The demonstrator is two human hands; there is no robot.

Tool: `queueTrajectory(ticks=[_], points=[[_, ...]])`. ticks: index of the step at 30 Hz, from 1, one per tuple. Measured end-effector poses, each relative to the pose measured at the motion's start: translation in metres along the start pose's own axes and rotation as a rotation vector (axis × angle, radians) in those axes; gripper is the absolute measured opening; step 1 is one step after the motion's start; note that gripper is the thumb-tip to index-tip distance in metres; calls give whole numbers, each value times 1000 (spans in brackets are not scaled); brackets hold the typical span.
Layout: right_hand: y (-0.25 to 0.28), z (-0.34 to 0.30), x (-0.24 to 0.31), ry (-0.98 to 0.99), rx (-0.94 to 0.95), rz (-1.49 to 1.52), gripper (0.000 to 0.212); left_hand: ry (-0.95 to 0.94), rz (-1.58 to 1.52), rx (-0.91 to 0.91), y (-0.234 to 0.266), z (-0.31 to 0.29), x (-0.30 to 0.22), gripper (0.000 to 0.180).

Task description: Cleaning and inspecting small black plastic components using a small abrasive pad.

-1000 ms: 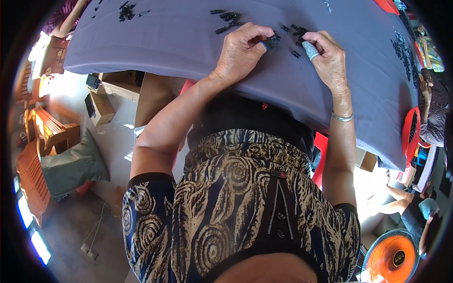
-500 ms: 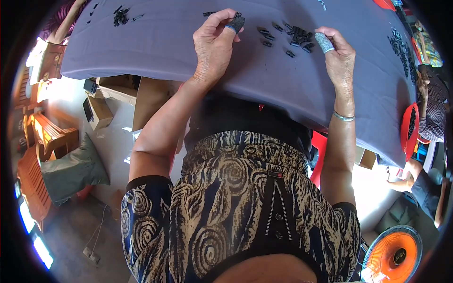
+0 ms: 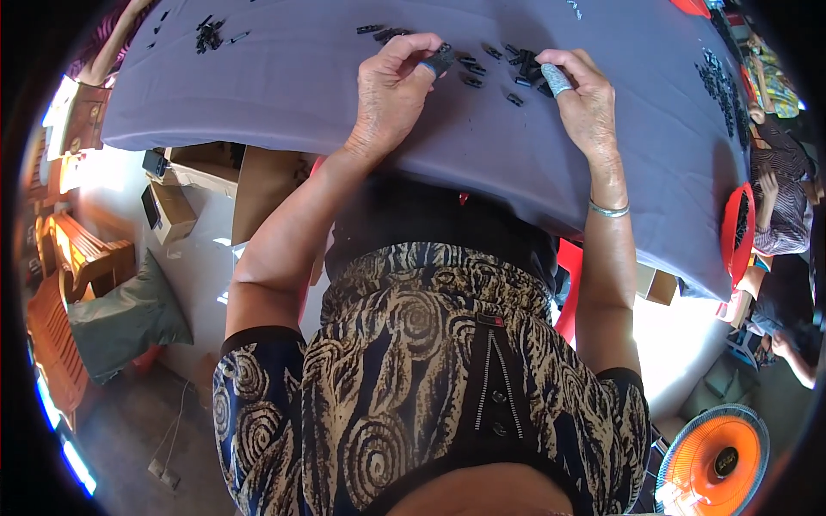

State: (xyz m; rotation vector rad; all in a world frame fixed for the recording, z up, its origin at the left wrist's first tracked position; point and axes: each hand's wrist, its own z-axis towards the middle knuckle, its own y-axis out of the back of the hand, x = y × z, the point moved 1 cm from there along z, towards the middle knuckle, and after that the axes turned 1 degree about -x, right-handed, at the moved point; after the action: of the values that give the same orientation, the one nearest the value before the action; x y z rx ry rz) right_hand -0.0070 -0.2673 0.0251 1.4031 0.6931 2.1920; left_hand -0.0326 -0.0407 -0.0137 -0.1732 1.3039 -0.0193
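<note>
My left hand [image 3: 389,101] is closed, thumb against fingers, over the cloth-covered table [image 3: 241,95]. A dark finger cot covers its thumb, and a small black part [image 3: 445,48] shows at the fingertips. My right hand [image 3: 587,107] pinches at the right edge of a loose pile of small black cylindrical parts [image 3: 520,64]. Its thumb wears a light grey finger cot [image 3: 556,79]; whatever sits between those fingertips is hidden. Several single black parts lie between my two hands, and a smaller group of black parts [image 3: 391,34] lies just beyond my left hand.
Another black heap [image 3: 209,36] lies at the far left, near a person's arm [image 3: 116,43]. More dark parts [image 3: 723,90] spread at the right, with a red basin [image 3: 738,230] by the table edge. People sit along the right. An orange fan [image 3: 718,460] stands lower right.
My right hand has moved left to the edge of the black pile. My left hand has shifted slightly right, still pinched. The whole view has swung a little.
</note>
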Motion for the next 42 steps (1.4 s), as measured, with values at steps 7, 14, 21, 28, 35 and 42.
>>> queueTrajectory(ticks=[7, 14, 21, 28, 35, 42], points=[[-5, 15, 5, 85, 81, -104, 21, -98, 103, 93, -5, -6, 1, 31], [-7, 27, 1, 60, 289, -235, 13, -88, 80, 109, -14, -15, -2, 29], [-10, 33, 1, 35, 362, -444, 12, -162, 128, 140, -18, -15, 1, 30], [-10, 29, 7, 334, 278, -359, 9, -127, 179, 169, -17, -15, -1, 33], [-23, 20, 21, 55, 327, 357, 10, -127, 191, 176, -15, -10, -2, 34], [-28, 14, 21, -4, 381, 537, 10, -125, 118, 176, -15, -11, 3, 32]])
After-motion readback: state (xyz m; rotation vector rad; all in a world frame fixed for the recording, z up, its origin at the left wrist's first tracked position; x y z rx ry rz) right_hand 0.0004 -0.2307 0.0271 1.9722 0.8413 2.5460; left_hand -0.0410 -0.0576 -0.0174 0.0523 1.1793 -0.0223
